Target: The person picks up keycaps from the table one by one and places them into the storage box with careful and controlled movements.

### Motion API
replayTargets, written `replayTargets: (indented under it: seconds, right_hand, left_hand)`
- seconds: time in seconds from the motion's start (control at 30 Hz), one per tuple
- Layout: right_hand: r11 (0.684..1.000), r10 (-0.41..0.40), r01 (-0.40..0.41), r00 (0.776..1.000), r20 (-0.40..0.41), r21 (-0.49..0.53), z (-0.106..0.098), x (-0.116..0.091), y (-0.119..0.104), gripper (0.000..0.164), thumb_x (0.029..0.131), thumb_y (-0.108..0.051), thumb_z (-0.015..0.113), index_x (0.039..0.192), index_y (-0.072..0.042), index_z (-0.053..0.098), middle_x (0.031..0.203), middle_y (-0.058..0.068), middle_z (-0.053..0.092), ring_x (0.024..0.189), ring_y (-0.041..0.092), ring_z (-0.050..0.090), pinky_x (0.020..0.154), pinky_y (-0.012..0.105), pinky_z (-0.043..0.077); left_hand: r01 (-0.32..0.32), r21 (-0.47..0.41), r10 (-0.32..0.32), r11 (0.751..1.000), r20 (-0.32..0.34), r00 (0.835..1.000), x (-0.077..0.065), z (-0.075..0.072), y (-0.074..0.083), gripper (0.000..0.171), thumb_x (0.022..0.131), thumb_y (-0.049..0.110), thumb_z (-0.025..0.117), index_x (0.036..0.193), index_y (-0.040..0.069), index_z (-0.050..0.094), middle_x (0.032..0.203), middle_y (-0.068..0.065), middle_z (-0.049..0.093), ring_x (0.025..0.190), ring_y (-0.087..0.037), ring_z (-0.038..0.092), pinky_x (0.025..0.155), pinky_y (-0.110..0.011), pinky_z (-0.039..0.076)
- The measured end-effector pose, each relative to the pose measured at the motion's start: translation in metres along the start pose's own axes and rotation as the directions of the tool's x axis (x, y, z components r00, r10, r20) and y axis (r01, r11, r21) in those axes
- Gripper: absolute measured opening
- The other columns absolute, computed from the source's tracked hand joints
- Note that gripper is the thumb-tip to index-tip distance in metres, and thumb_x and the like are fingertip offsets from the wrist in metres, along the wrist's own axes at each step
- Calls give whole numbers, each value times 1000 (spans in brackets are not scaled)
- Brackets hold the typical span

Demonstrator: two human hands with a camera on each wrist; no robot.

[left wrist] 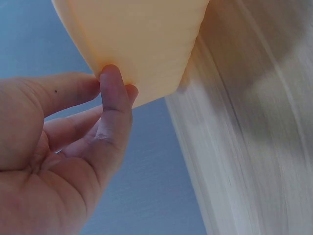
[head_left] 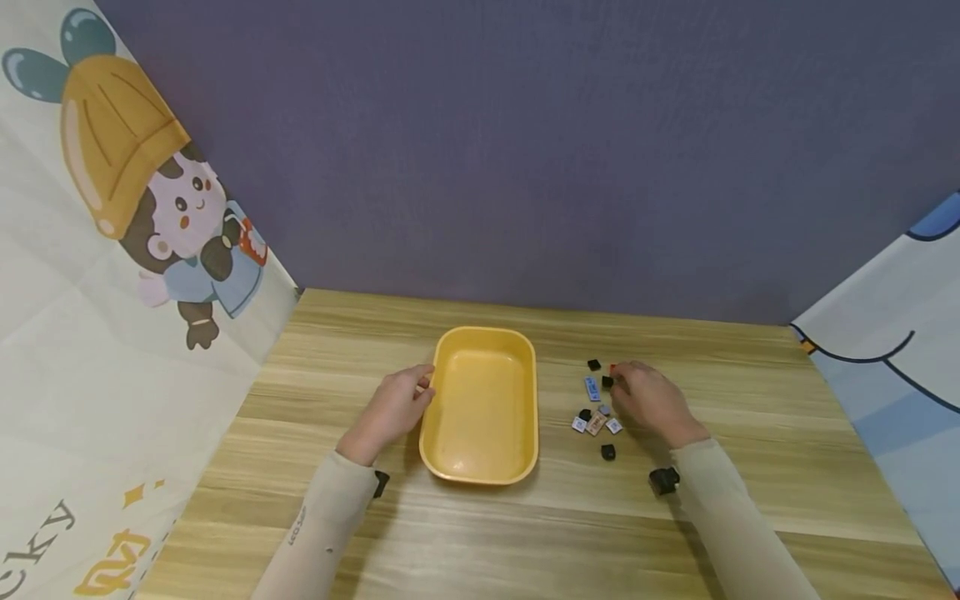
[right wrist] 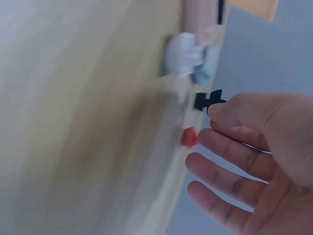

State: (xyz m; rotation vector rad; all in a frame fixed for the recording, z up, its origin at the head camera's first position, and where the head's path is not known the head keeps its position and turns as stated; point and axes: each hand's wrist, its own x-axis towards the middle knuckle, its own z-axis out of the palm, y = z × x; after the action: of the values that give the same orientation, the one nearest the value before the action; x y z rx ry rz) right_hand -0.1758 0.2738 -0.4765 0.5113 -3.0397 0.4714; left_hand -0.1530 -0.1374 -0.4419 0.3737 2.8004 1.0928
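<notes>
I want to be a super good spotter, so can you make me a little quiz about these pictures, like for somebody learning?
1. Which hand is touching the yellow tray?
2. True or false: the long blue piece lies on the table, outside the tray.
3. In the right wrist view, what colour is the piece at the thumb of the right hand? A: red. B: white. C: black.

Key:
1. The left hand.
2. True.
3. C, it is a black piece.

Head view downward, wrist views close
</notes>
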Motion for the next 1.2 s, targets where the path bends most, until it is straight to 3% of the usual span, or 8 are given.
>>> replayTargets:
  seconds: [0.17, 0.4, 0.6, 0.77, 0.97, 1.2]
  right_hand:
    - [999, -27, 28, 999, -44, 23, -11, 2, -17, 26, 95, -9, 65, 117, 4, 66, 112, 21, 66, 90, 35, 67, 74, 51, 58]
    - [997, -47, 49, 998, -41, 53, -31, 7, -56, 29, 98, -16, 65, 123, -1, 66, 120, 16, 66, 101, 34, 65, 79, 51, 57]
    - [991, -128, 132, 987, -92, 35, -37, 14, -88, 28, 95, -17, 70, 120, -3, 68, 114, 13, 67, 94, 28, 66, 73, 45, 58]
    - [978, -193, 202, 973, -123, 60, -35, 20, -110, 25, 94, -15, 72, 117, -5, 69, 111, 9, 68, 95, 26, 66, 75, 42, 58]
    - [963, -241, 255, 959, -146, 88, -31, 24, -126, 25, 91, -11, 75, 115, -6, 69, 110, 7, 68, 96, 25, 65, 78, 41, 57]
    - [965, -236, 249, 961, -144, 79, -29, 23, -131, 23, 91, -13, 75, 114, -9, 70, 106, 4, 68, 92, 22, 65, 72, 39, 58]
  left_hand:
    - [-2, 3, 2, 1000, -5, 1000, 0, 0, 0, 42, 97, 1, 63, 136, -9, 54, 111, -23, 67, 92, -29, 70, 73, -32, 60]
    - [-15, 8, 15, 1000, -7, 1000, 0, 0, 0, 41, 97, 1, 63, 136, -9, 54, 111, -23, 67, 92, -29, 70, 72, -32, 60]
    - [-12, 0, 12, 1000, -4, 1000, 0, 0, -2, 42, 97, 1, 64, 136, -9, 54, 112, -24, 67, 93, -30, 70, 73, -32, 60]
    - [-10, 2, 10, 1000, -9, 1000, 1, 0, -3, 42, 96, 1, 64, 136, -9, 54, 112, -25, 67, 92, -30, 69, 73, -33, 60]
    - [-10, 4, 10, 1000, -4, 1000, 2, 0, -2, 43, 96, 1, 64, 136, -9, 54, 111, -24, 67, 92, -29, 69, 73, -32, 60]
    - [-15, 12, 15, 1000, -9, 1000, 1, -1, 0, 41, 96, 1, 64, 135, -10, 55, 109, -24, 67, 91, -29, 69, 73, -32, 60]
